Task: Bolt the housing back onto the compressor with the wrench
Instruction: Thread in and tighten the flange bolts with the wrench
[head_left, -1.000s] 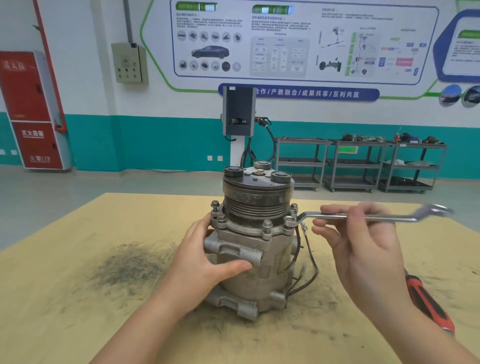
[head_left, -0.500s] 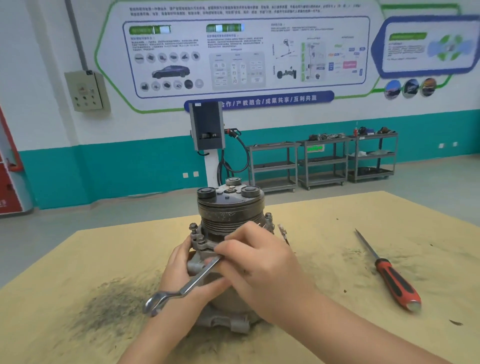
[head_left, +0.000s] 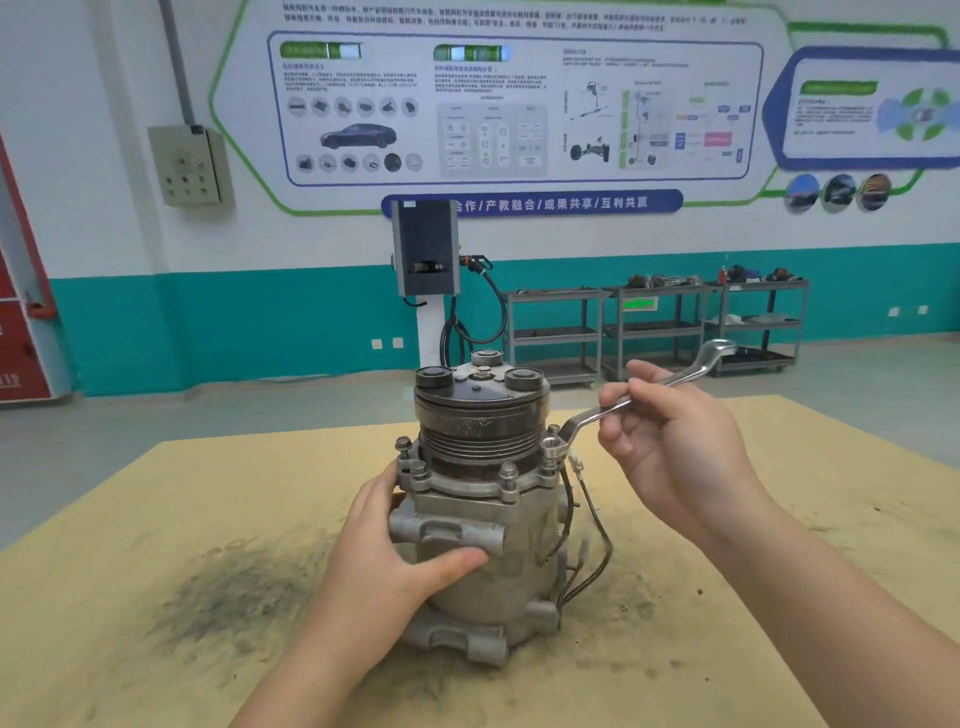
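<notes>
The compressor (head_left: 480, 512) stood upright in the middle of the counter (head_left: 156, 597). Its body was gripped by the left hand (head_left: 387, 558), thumb across the front. The wrench (head_left: 631, 397) was pinched by the right hand (head_left: 675, 447), its ring end seated on a housing bolt (head_left: 549, 448) at the right. For a good turn, the ring should be kept flat and fully seated while the body is braced. Chinese characters on the far blue banner (head_left: 530, 203) were legible.

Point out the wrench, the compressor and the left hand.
wrench (head_left: 597, 413), head view, on its shaft.
compressor (head_left: 483, 410), head view, on its grooved pulley.
left hand (head_left: 384, 551), head view, on its back.
</notes>
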